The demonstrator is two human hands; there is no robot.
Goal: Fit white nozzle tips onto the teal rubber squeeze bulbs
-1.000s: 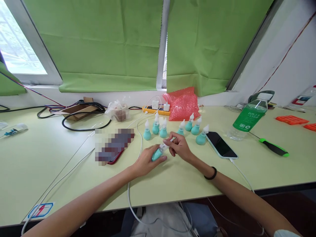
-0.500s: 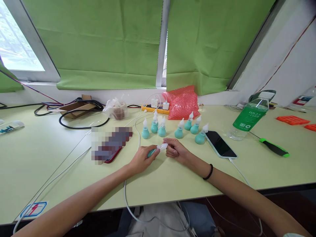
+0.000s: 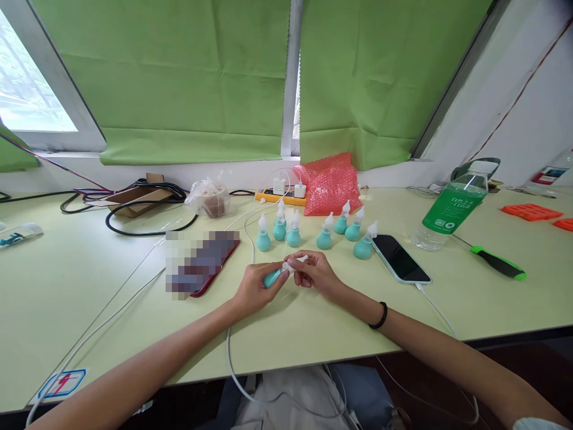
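A teal rubber bulb [image 3: 271, 278] lies on its side in my left hand [image 3: 253, 288], whose fingers are wrapped round it just above the pale green table [image 3: 89, 286]. My right hand [image 3: 313, 272] pinches the white translucent nozzle [image 3: 296, 262] at the bulb's end, the two hands touching. Behind them several finished teal bulbs with white nozzles [image 3: 324, 235] stand upright in a loose row.
A red phone [image 3: 210, 263] lies left of my hands, a dark-screened phone [image 3: 399, 258] on a white cable [image 3: 250, 239] to the right. Farther right stand a green-labelled bottle [image 3: 452, 206] and a green-handled screwdriver [image 3: 496, 263]. Pink bubble wrap [image 3: 331, 188], a power strip [image 3: 282, 197] and black cables [image 3: 134, 215] line the back.
Both hands have drawn a little nearer to me with the bulb. My right hand's fingers have shifted along the white nozzle and now pinch it closer to the bulb.
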